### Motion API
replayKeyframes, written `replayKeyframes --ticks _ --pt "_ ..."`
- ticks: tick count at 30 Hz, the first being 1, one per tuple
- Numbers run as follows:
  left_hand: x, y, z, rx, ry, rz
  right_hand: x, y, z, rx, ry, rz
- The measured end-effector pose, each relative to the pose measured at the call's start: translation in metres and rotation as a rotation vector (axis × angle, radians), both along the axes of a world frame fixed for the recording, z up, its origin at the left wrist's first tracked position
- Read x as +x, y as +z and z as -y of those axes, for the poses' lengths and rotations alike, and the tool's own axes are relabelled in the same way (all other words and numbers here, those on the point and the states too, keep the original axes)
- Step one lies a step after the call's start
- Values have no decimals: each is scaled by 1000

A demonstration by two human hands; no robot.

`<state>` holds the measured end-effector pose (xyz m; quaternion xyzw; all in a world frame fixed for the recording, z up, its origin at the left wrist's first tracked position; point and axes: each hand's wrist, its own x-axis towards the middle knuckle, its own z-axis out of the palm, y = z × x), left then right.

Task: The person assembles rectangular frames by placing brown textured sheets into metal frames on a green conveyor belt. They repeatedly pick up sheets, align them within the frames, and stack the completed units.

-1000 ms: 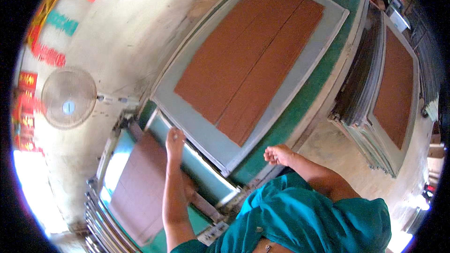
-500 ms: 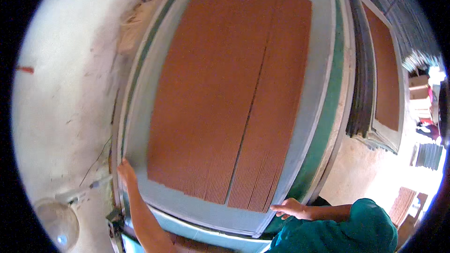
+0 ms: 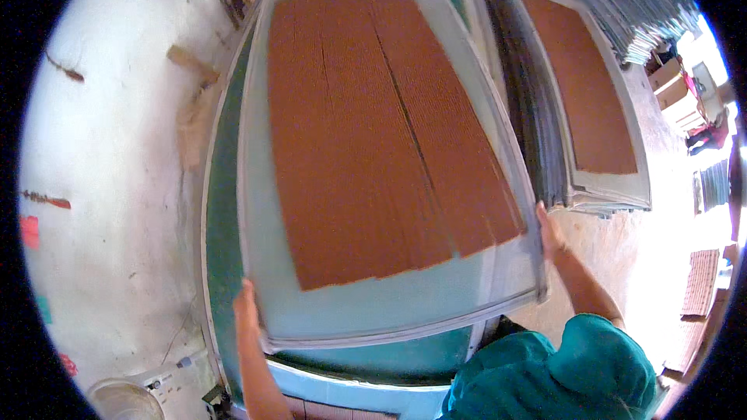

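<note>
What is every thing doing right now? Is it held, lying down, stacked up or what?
Left hand: gripping the frame's near left corner.
Right hand: gripping the frame's right edge.
Frame: held by both hands, lying over the green table.
Brown sheets: lying flat on the frame, side by side, a thin gap between them.
Green table: under the frame.
Stack of frames: piled on the right, brown sheet on top.

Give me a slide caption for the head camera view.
Both hands, left hand and right hand, grip a large framed screen bearing brown sheets.
</note>
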<state>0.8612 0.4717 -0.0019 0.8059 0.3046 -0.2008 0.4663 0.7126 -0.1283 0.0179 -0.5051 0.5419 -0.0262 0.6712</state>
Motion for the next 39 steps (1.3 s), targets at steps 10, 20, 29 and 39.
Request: replayKeyframes --ticks 10,20,29,39 --pt "-170 108 151 -271 165 138 -89 89 182 -388 349 22" --pt "-346 133 200 -359 110 294 -273 140 227 -349 262 37" --pt "-330 138 291 -277 20 330 -344 151 306 -276 102 74" --pt "-163 151 596 -429 -179 303 -287 133 557 -344 -122 80"
